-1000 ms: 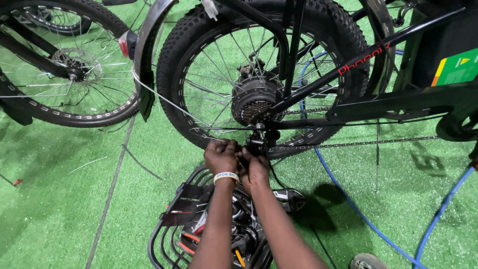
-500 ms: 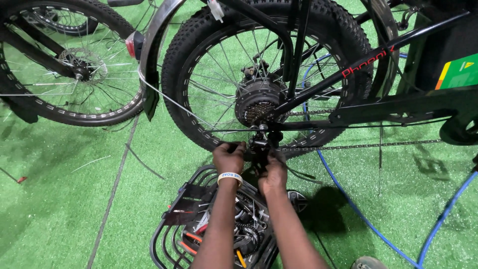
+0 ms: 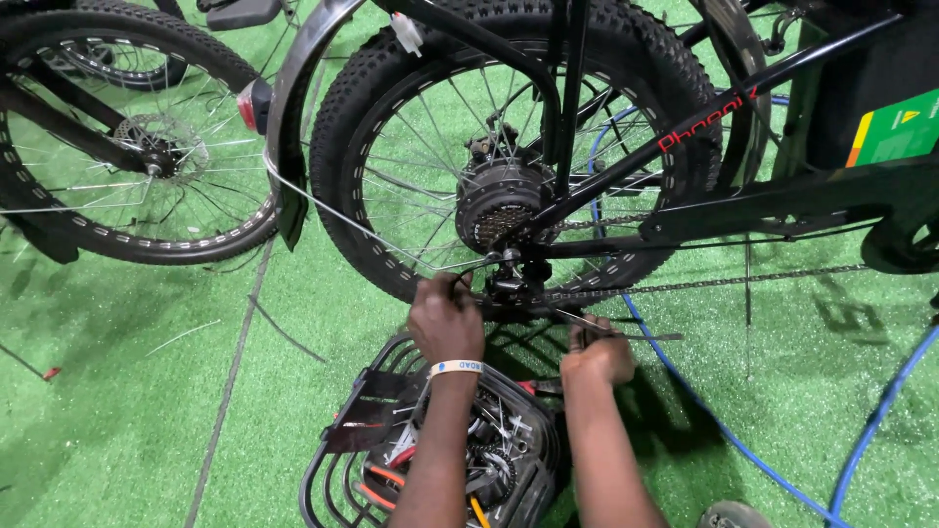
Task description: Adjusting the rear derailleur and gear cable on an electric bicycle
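Though earlier together, hands (image 3: 445, 318) apart.

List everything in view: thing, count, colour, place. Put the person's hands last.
Rear wheel: one, black knobby tyre, silver spokes, centre top.
Hub: one, dark grey, wheel centre.
Derailleur: one, black, below hub.
Chain: one, dark, running right from derailleur.
Frame: one, black, right of hub.
Mudguard: one, black, left of tyre.
Second wheel: one, black, upper left.
Basket: one, black wire, holding tools, bottom centre.
Hose: blue, on turf, right.
Turf: green, all over floor.
Left hand: wristband, at derailleur.
Right hand: gripping a thin tool.
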